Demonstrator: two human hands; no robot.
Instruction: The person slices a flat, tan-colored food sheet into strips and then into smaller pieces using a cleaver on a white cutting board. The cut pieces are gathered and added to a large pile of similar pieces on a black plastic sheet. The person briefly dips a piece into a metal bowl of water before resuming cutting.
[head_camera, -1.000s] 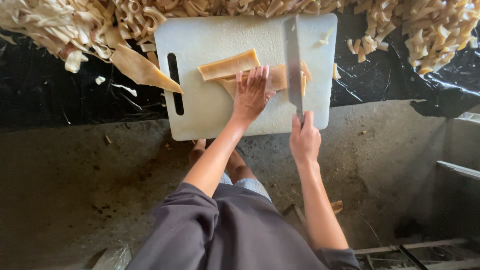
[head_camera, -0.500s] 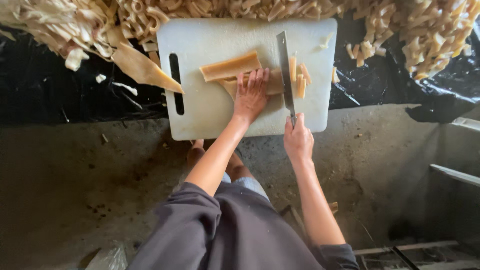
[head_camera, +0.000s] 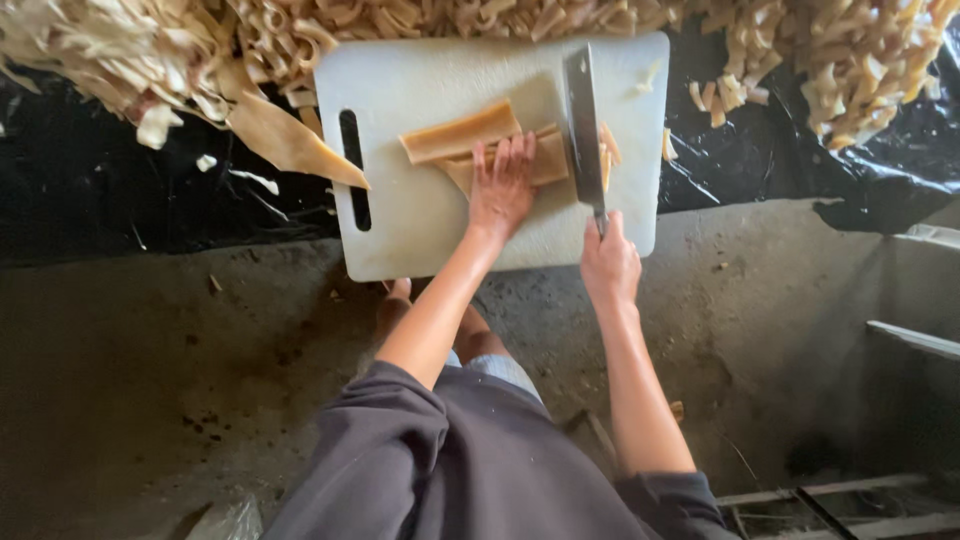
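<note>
Fingers of the left hand (head_camera: 503, 187) lie flat and spread on a stack of tan sheets (head_camera: 470, 140), pressing it down onto the white cutting board (head_camera: 430, 230) so that it cannot slide, judging by the flat palm; the fingertips sit just left of the blade, close but apart from it; the right hand (head_camera: 608, 262) is closed around the handle of a cleaver (head_camera: 582, 125), whose broad blade stands edge-down across the right end of the stack, running from near to far; a few thin cut strips (head_camera: 608, 150) lie just right of the blade on the board; the board rests partly on black plastic sheeting (head_camera: 120, 190) and partly on the bare concrete floor (head_camera: 140, 380), its slotted grip at the left; a heap of pale cut strips (head_camera: 110, 50) runs along the far edge, likely pushed off the board to keep it free; one loose tan sheet (head_camera: 290, 140) leans off the board's far-left corner.
</note>
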